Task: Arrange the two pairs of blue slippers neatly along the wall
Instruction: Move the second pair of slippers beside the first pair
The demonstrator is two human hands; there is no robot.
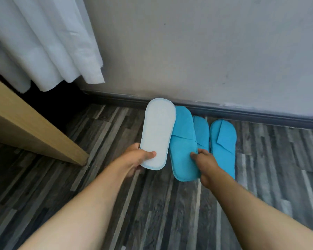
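Note:
My left hand (pixel 136 160) grips the heel end of a slipper (pixel 158 130) turned sole up, its pale white underside facing me and its toe pointing at the wall. Beside it, my right hand (pixel 205 162) pinches the heel part of a blue slipper (pixel 183 139) lying top side up. A third blue slipper (pixel 201 132) lies partly hidden under that one. The fourth blue slipper (pixel 223 145) lies flat on the floor at the right, toe near the dark skirting board (pixel 242 112).
A grey wall (pixel 206 51) runs across the back. White curtains (pixel 43 42) hang at the upper left. A light wooden furniture panel (pixel 25 127) stands at the left. The floor (pixel 152 204) is dark striped wood-look planks.

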